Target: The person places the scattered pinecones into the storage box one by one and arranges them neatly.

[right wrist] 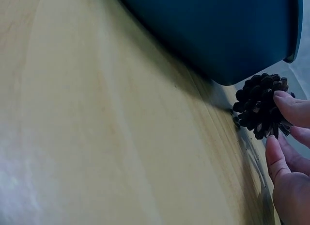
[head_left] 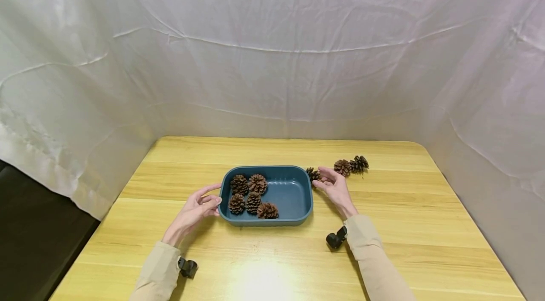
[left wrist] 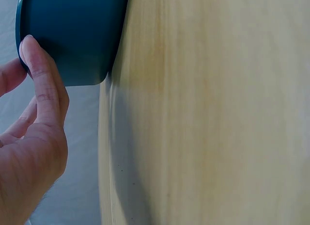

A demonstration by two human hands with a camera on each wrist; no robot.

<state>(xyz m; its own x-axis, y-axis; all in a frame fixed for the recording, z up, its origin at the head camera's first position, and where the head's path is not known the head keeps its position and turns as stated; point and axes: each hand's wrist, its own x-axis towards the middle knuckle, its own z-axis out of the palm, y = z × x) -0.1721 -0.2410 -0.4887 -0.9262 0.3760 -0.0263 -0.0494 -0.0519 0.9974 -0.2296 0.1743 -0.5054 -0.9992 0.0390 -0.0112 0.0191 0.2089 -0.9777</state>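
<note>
A dark blue tray [head_left: 294, 219] sits mid-table with several pine cones [head_left: 253, 195] in its left half. My left hand [head_left: 214, 195] rests straight fingers against the tray's left wall; the left wrist view shows a finger [left wrist: 41, 79] lying flat on the tray [left wrist: 72, 31]. My right hand [head_left: 325, 178] reaches to a pine cone [head_left: 313, 174] that lies on the table by the tray's far right corner. In the right wrist view the right hand [right wrist: 281, 127] pinches this pine cone [right wrist: 256, 106] between a finger and thumb, beside the tray [right wrist: 218, 31].
Two more pine cones [head_left: 342, 167] [head_left: 360, 163] lie on the wooden table [head_left: 264, 263] just right of my right hand. White cloth [head_left: 272, 55] hangs close behind and on both sides. The table's left edge drops to a dark floor.
</note>
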